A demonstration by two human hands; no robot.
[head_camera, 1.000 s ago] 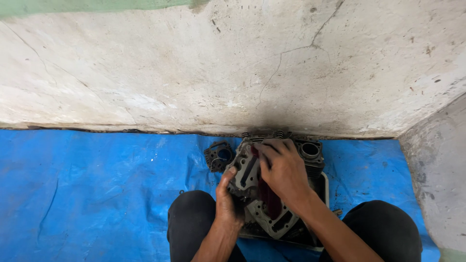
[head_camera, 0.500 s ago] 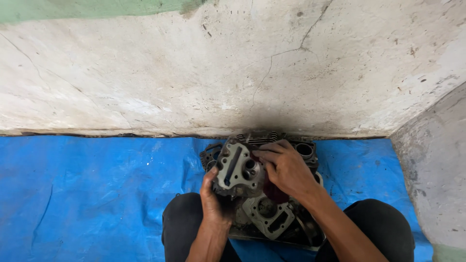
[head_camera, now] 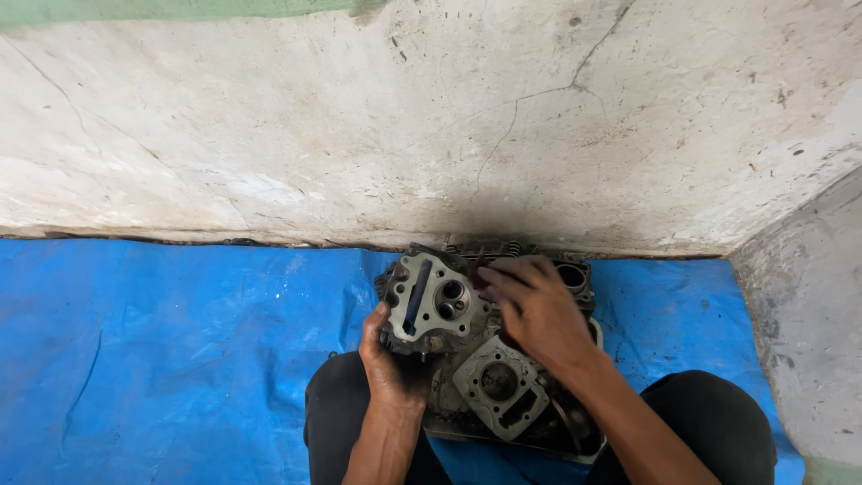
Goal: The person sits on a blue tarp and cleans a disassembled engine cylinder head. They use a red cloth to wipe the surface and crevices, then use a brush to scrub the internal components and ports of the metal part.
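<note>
Cylinder head, a grey cast-metal engine part with a flat gasket face, round ports and a long slot, sits raised in your left hand, its face tilted toward you. Your left grip is closed around its lower left edge, thumb on the near face and fingers hidden behind.

Your right hand rests just beside it on the right, fingers together and pointing left, their tips touching the part's right edge. You cannot tell from this view whether that grip is closed on anything.

Below both hands, a second cylinder head lies face up among other dark engine parts in a shallow pale tray. Another finned engine part stands just behind your right hand, against the wall.

The tray sits on a blue tarp spread over the floor, at the tarp's far edge, toward its right side, where the tarp meets a cracked, stained white wall. Your knees, in dark trousers, flank the tray at the tarp's near edge.
</note>
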